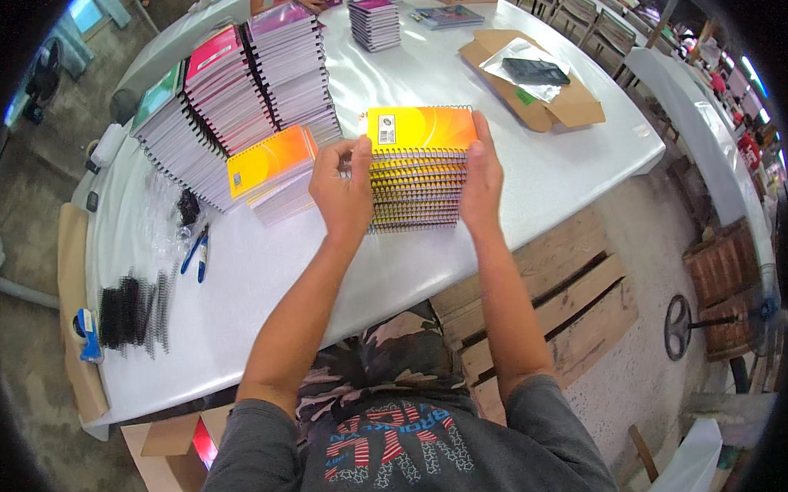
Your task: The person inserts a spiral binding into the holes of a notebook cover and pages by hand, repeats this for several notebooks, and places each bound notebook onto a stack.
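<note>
A stack of yellow-orange spiral notebooks (415,186) with dark wire coils stands on the white table in front of me. My left hand (340,185) grips its left side, fingers curled and thumb along the edge. Against the right side presses my right hand (481,178), its fingers reaching toward the far corner. Just left of my left hand lies a lower pile of yellow-orange covers and pages (274,163) with no coils visible. Behind that pile rise tall stacks with green (156,102), pink (214,57) and purple (280,23) covers.
Blue-handled pliers (196,255) and loose black coils (134,311) lie at the left, near a blue tape dispenser (88,335). A smaller notebook stack (374,25) and flattened cardboard (580,111) with a dark phone-like object (535,71) sit farther back. Another person's hands (316,1) show at the far edge.
</note>
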Available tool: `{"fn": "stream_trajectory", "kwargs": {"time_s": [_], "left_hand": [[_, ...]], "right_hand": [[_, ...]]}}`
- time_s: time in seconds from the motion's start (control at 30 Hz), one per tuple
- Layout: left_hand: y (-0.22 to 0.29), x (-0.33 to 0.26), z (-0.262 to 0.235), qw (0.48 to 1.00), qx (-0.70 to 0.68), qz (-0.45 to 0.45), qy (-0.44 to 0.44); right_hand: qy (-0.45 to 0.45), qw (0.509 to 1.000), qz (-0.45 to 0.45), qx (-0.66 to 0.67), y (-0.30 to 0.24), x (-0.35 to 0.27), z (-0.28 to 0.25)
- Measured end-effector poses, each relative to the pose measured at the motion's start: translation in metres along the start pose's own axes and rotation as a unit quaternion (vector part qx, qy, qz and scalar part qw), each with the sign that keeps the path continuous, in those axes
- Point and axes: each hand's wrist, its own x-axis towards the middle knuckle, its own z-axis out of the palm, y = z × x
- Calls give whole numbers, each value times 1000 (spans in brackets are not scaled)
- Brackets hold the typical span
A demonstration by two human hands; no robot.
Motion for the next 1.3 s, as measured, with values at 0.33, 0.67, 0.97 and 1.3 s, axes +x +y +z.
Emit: {"fn": "stream_trajectory", "kwargs": {"time_s": [0.33,0.67,0.97,1.3], "left_hand": [[4,-15,24,955,-146,-225,127],[-4,-2,1,971,-112,-202,66],[-71,30,-118,914,319,107,-228],[-3,-43,-209,895,206,51,-391]], "right_hand": [[132,991,-20,-33,-14,-12,29],[188,981,-31,-26,-5,-17,31],[129,983,-117,54,-32,-86,29],[-339,801,385,308,-33,-112,65]]}}
